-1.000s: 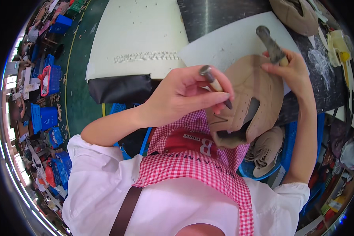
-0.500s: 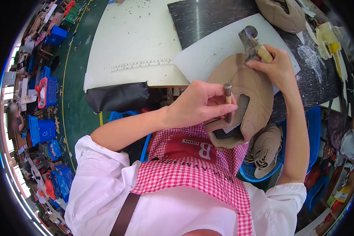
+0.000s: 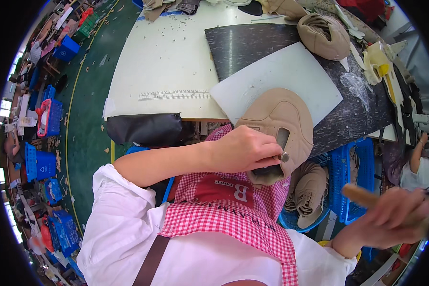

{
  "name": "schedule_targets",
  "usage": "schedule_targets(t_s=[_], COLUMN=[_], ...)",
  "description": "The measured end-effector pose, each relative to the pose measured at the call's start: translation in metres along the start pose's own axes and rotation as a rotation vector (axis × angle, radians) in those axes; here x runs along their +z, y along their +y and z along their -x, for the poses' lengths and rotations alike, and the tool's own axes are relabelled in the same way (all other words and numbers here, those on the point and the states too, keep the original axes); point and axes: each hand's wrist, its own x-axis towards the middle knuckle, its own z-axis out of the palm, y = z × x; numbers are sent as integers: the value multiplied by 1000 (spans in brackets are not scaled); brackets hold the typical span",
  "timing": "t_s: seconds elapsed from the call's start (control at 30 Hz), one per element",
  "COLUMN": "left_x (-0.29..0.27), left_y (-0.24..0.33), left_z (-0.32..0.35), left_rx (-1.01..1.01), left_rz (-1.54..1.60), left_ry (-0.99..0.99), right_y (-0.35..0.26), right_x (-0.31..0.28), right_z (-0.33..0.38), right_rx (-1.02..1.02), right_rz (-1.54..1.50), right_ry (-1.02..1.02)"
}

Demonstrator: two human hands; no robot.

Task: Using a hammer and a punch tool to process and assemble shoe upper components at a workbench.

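Note:
A beige shoe upper [image 3: 291, 112] lies at the table's front edge, partly on a white sheet, its narrow end hanging over my apron. My left hand [image 3: 245, 150] is closed around a metal punch [image 3: 284, 157] beside the opening in the upper. The punch's round top shows; its lower end is hidden by my fingers. Far off to the right, my right hand [image 3: 393, 219], smeared by motion, is closed around a hammer by its wooden handle [image 3: 360, 195]. The hammer's head cannot be made out.
The white sheet [image 3: 271, 71] rests on a dark slab [image 3: 372, 114] on the white table [image 3: 162, 62]. A second beige upper [image 3: 324, 38] sits behind. Beige shoes [image 3: 312, 193] fill a blue basket [image 3: 291, 221] below the table edge, with another blue basket [image 3: 341, 209] alongside.
My right hand has swung the hammer from above the upper down to the far right. The upper has shifted left and nearer; my left hand with the punch has moved slightly lower.

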Motion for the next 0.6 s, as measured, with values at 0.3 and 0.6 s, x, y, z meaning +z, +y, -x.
schedule_targets(t_s=[0.3, 0.6], left_x=[-9, -13], left_y=[-22, -5], left_z=[-6, -8], left_rx=[-584, 30], left_rz=[815, -157], left_ry=[67, -111], right_y=[23, -6], right_x=[33, 28], right_z=[20, 7], right_rx=[405, -411], right_rz=[444, 27], right_ry=[82, -122])
